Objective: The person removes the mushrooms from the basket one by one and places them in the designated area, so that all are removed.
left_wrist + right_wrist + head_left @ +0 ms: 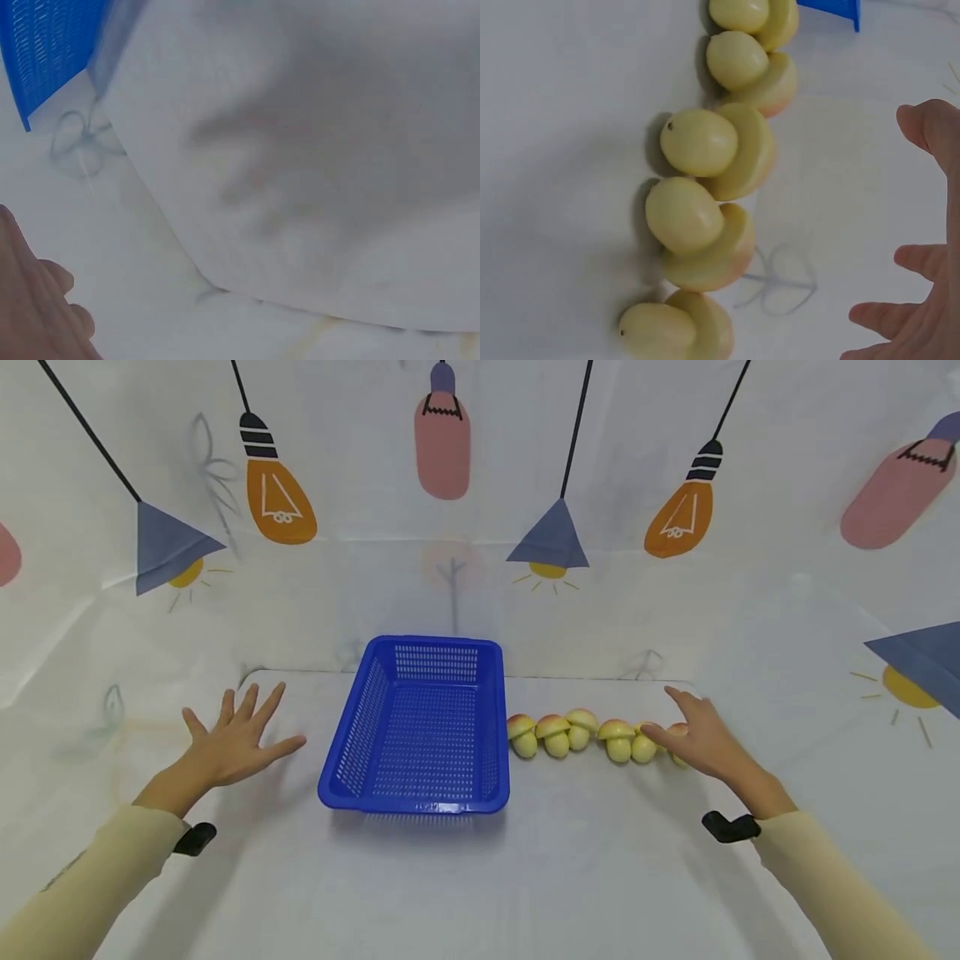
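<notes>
A blue plastic basket (423,807) with slotted walls stands on the white table, and nothing lies inside it. To its right runs a row of several yellow toy mushrooms (618,745) with reddish-tinged caps. My left hand (234,742) is held over the table left of the basket, fingers spread and holding nothing. Over the right end of the row hovers my right hand (701,739), its thumb and fingers apart, partly hiding the last mushrooms in the head view. The right wrist view shows the mushrooms (697,142) lying beside the empty right hand (934,307).
Behind the table hangs a white cloth (360,585) printed with lamps and bulbs. The table's back edge (600,677) runs just behind the basket and mushrooms. Each wrist wears a black band piece (197,839), below a cream sleeve (105,877).
</notes>
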The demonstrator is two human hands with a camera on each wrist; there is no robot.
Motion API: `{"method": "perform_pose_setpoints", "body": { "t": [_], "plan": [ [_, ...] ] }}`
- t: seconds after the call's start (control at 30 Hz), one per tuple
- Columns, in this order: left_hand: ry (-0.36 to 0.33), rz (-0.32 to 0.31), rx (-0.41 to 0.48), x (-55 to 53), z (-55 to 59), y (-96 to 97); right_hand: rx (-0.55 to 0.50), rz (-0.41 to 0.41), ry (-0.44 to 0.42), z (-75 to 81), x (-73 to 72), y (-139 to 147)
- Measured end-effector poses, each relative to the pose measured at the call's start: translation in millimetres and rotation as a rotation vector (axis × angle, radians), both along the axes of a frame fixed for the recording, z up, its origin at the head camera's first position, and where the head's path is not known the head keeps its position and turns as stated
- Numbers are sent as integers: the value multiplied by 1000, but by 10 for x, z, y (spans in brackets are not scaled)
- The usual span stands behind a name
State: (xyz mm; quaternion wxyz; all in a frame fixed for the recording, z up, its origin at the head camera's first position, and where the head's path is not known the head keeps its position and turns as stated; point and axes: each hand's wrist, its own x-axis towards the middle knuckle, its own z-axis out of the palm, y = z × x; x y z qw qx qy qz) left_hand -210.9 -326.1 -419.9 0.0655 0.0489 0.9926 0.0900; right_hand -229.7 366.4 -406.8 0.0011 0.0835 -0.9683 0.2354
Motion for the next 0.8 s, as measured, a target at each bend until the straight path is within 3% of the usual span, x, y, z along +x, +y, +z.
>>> {"method": "perform_pose_setpoints", "body": {
  "t": [0.13,0.5,0.8],
  "plan": [
    [14,13,-60,29,-19,-14,51,2,27,-11,12,-44],
    [36,18,-75,72,-41,48,249,-15,52,42,81,-251],
    [99,-2,-143,35,-80,154,280,2,68,-59,-92,-649]
  ]
}}
